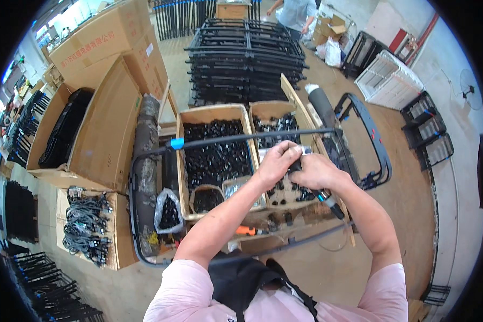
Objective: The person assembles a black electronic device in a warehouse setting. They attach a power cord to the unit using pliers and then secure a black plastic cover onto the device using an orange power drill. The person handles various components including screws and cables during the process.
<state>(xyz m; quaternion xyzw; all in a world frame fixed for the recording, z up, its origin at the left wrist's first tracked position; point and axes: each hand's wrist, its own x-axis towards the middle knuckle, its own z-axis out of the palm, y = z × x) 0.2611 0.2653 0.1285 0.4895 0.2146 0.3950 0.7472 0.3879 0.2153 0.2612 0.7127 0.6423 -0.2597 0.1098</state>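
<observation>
My left hand point(275, 161) and my right hand point(315, 170) meet over the far rail of a black metal tube frame point(236, 139) that lies across the boxes in front of me. My right hand grips a black power screwdriver point(327, 201) whose body sticks out toward the lower right. My left hand closes on a small black and silver part point(305, 151) at the tool's tip, against the rail. A blue clip point(176, 143) sits on the rail further left.
Two wooden boxes point(213, 114) of small black parts stand under the frame. An orange-handled tool point(246, 231) lies below. Cardboard boxes point(104, 131), a box of black cables point(83, 225), stacked black frames point(244, 56) and another person point(295, 13) lie beyond.
</observation>
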